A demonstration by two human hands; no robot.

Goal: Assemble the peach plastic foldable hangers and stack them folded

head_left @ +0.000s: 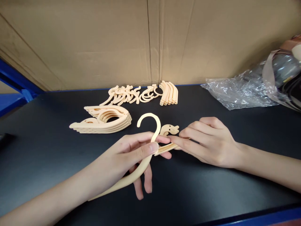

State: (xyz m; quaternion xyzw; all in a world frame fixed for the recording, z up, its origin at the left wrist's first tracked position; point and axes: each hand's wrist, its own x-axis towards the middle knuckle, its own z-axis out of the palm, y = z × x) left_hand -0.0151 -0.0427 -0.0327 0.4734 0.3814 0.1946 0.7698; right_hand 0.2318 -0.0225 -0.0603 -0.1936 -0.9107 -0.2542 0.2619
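Note:
My left hand (128, 160) is closed around a cream plastic hanger (150, 124), thumb and fingers pinching its neck just below the hook, while one long arm runs down under my wrist. My right hand (207, 139) pinches the hanger's other arm piece (168, 147), beside a small animal-shaped head (169, 128). Both hands hover low over the black tabletop (47, 163), meeting at the hanger's centre.
A stack of assembled cream hangers (103, 121) lies left of centre. Behind it, loose hooks (131, 94) and arm pieces (168, 93) rest near the cardboard wall (94, 44). Crumpled clear plastic bags (242, 89) sit at the right. A blue shelf frame (14, 84) shows at the left.

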